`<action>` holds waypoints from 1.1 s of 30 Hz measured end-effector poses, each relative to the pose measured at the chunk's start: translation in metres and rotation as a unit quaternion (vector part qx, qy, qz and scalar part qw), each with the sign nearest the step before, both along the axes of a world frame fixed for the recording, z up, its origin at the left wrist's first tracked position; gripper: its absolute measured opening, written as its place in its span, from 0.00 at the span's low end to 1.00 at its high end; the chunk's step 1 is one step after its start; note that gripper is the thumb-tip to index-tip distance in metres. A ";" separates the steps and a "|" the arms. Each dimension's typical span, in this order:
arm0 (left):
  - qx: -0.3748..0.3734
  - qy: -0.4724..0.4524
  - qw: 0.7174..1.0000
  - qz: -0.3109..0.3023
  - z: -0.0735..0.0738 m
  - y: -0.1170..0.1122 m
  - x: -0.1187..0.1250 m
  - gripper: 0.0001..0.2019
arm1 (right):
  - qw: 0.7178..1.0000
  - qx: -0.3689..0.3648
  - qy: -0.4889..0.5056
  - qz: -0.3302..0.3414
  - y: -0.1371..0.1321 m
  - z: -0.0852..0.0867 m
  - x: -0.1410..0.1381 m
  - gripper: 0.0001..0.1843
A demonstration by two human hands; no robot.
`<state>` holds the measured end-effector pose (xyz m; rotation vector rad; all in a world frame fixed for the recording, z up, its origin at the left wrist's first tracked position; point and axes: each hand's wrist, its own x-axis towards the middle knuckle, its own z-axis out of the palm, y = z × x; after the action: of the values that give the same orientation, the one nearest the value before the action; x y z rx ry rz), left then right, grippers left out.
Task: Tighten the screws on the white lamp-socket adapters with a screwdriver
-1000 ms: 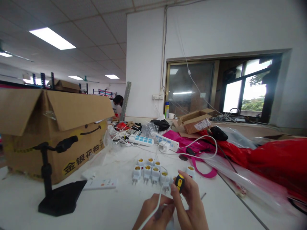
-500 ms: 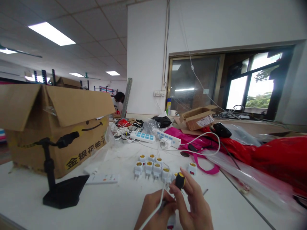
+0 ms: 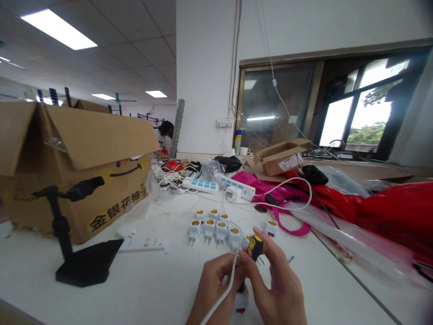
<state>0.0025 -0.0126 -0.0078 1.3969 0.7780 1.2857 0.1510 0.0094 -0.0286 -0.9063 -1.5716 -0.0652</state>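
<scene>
My right hand (image 3: 279, 284) pinches a yellow-and-black screwdriver handle (image 3: 255, 247) between thumb and fingers, and the shaft is hidden behind my fingers. My left hand (image 3: 216, 282) curls around a white cable (image 3: 225, 286), close against my right hand. A white plastic part (image 3: 241, 301) shows below my hands, partly hidden. Just beyond them stand several white plug-in lamp socket adapters (image 3: 209, 229) with brass-coloured centres. One adapter (image 3: 234, 238) lies nearest my hands, and another (image 3: 271, 228) sits apart to the right.
Two power strips (image 3: 200, 185) and tangled white cables lie behind the adapters on the white table (image 3: 142, 280). A large cardboard box (image 3: 77, 180) and a black stand (image 3: 86, 268) are at left. Pink and red plastic sheeting (image 3: 389, 212) covers the right side.
The whole scene has shifted up in view as my head tilts down. My hands have come closer together, and the screwdriver handle stands more upright.
</scene>
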 end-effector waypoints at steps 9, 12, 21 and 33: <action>0.020 0.023 0.999 0.022 -0.003 0.001 0.000 0.26 | 0.996 -0.045 0.015 0.072 -0.007 -0.003 0.002 0.30; 0.013 0.035 0.998 0.044 -0.010 0.001 0.001 0.22 | 0.997 -0.036 0.032 0.065 -0.006 -0.006 0.002 0.28; 0.001 0.081 0.993 0.082 -0.008 0.002 0.001 0.18 | 0.998 -0.015 0.046 0.043 -0.009 0.000 0.000 0.30; -0.028 0.060 0.994 0.088 -0.001 -0.002 0.004 0.24 | 0.995 -0.006 0.078 0.060 -0.009 -0.003 -0.002 0.27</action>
<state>0.0065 -0.0143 -0.0086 1.3939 1.0303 1.3128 0.1489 0.0007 -0.0317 -0.8058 -1.4790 0.0974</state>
